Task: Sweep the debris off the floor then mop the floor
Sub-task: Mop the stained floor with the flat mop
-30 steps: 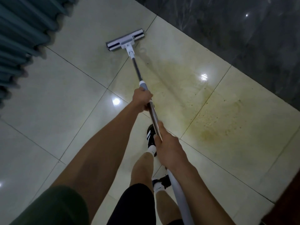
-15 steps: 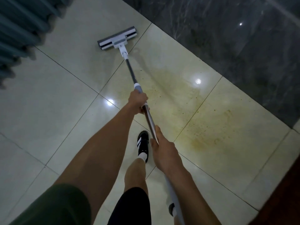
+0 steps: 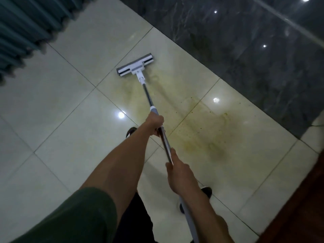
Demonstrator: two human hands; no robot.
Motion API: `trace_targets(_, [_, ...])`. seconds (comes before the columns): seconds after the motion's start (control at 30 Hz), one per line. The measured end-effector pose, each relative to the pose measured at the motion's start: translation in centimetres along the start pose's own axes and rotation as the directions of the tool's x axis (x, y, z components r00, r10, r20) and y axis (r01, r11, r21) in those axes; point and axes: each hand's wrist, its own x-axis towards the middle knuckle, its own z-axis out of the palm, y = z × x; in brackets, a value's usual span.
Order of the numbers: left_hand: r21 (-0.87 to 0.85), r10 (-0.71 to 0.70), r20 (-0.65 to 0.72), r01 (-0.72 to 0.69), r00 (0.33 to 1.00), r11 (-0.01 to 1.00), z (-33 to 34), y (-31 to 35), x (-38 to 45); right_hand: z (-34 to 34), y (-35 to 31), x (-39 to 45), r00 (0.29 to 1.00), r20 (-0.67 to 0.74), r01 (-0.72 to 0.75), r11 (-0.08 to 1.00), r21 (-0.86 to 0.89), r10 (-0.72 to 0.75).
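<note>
While both hands grip the mop handle [image 3: 164,137], the flat mop head [image 3: 135,67] lies on the pale tiled floor [image 3: 57,106] at far centre, at the far edge of a yellowish stain [image 3: 198,130]. The left hand [image 3: 155,122] wraps the shaft just below the grey collar; the right hand [image 3: 181,178] wraps it nearer the body. No readable writing or brand marking shows. Dark marble [image 3: 245,50] lies far right, a teal curtain [image 3: 24,27] far left.

Home interior, glossy floor tiles [image 3: 52,106], teal curtain [image 3: 22,27], dark marble wall [image 3: 245,50]
</note>
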Motion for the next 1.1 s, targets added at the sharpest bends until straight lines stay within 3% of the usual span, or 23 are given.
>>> trace_targets(0.23, [-0.061, -0.054, 0.026, 0.056, 0.998, 0.997, 11.2, -4.8, -7.7, -3.6, 11.4, -8.1, 1.000, 0.016, -0.006, 1.000, -0.008, 0.006])
trace_targets(0.53, [-0.142, 0.005, -0.038, -0.010, 0.999, 0.990, 11.2, -6.6, -9.0, -3.6, 11.9, -9.5, 0.997, 0.019, 0.074, 0.997, -0.013, -0.073])
trace_targets(0.8, [-0.284, 0.018, -0.029, -0.026, 0.999, 0.959, 4.7, -4.4, -5.4, -3.1, 4.8, -5.9, 0.997, -0.006, 0.077, 0.996, -0.053, -0.077])
trace_targets(1.1, [-0.351, 0.052, -0.069, -0.073, 0.996, 0.934, -11.4, 1.6, 2.9, 0.5, -11.5, 4.2, 0.991, -0.030, 0.126, 0.991, -0.039, -0.128])
